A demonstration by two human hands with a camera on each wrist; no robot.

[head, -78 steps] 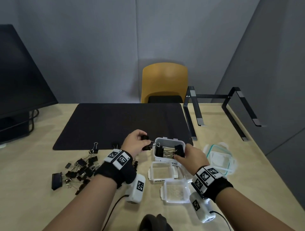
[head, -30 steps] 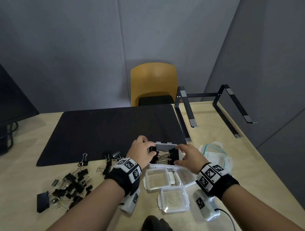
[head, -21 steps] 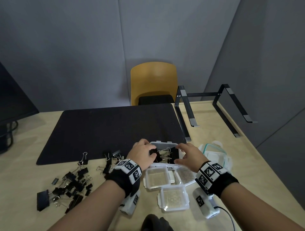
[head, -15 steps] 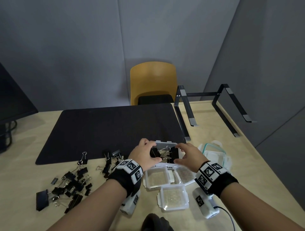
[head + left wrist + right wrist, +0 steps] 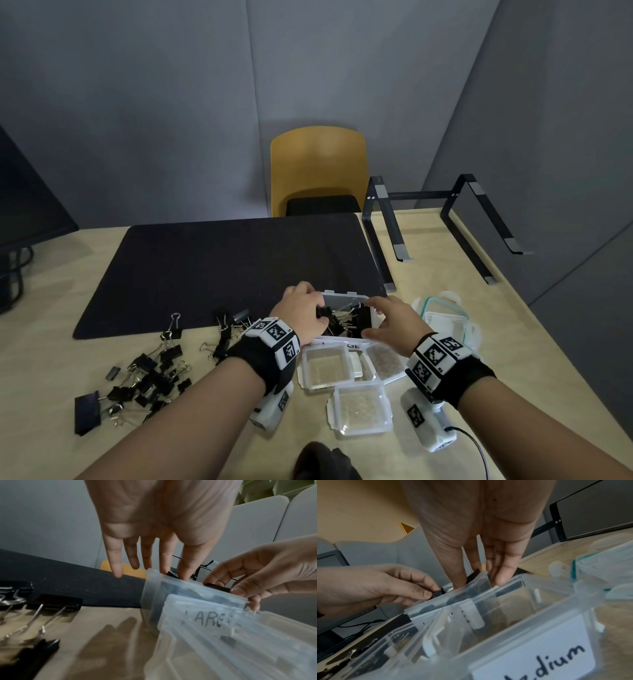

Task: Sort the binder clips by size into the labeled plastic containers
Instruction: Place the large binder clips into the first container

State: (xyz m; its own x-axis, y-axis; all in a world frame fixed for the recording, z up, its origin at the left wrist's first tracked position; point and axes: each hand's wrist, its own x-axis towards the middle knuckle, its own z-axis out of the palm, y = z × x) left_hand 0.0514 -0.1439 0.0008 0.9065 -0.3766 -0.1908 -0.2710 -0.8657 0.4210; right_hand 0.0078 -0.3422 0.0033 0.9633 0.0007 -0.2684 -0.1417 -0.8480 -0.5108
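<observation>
Both hands reach into the large-labeled container [image 5: 346,343] at the mat's near edge. The left hand [image 5: 301,317] pinches a binder clip [image 5: 325,313] inside; the right hand [image 5: 394,320] holds another clip [image 5: 363,320] against the container's right wall. Unsorted clips [image 5: 147,377] lie on the counter [image 5: 513,342], left.

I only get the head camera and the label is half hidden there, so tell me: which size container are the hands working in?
Observer: The left wrist view shows its label reading LAR, so it is the large container.
Operator: Anything gripped?
Observer: Right wrist view: the left hand pinches a black clip at that rim.
Operator: And the other?
Observer: Left wrist view: the right hand pinches a second clip at the rim.
</observation>
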